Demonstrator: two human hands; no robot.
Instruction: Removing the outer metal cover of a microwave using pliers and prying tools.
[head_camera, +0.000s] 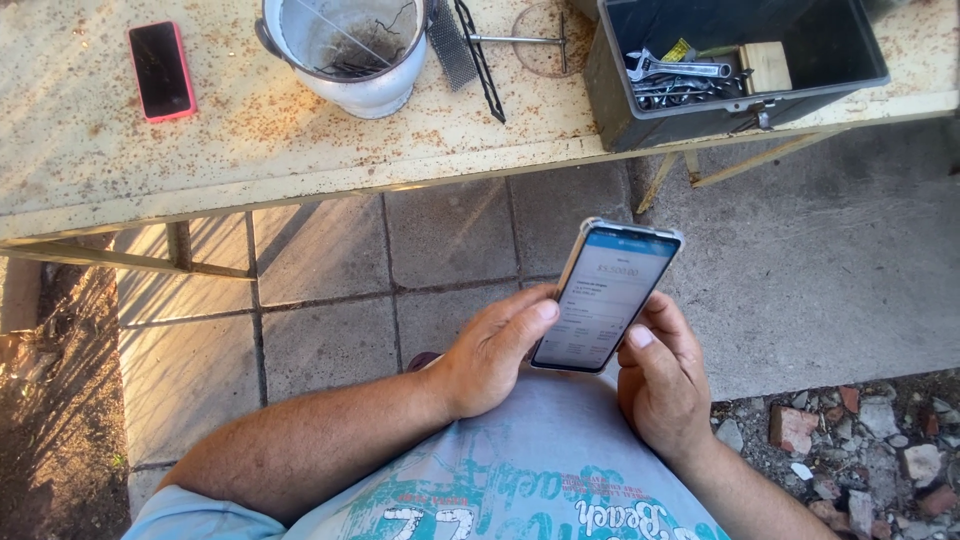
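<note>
Low, warm sunlight outdoors; sharp picture throughout.
Sun strikes the table and arms; the table's frame throws long slanted shadows over the paving. Phone screen glows readable. Slight wide-angle bend at edges.

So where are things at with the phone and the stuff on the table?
In hand: the lit phone, held by both the left hand and right hand, its screen on. On the rusty table, the grey toolbox already stands open with wrenches inside. Untouched: the metal pot and the red-cased phone, both apart from the hands.
</note>
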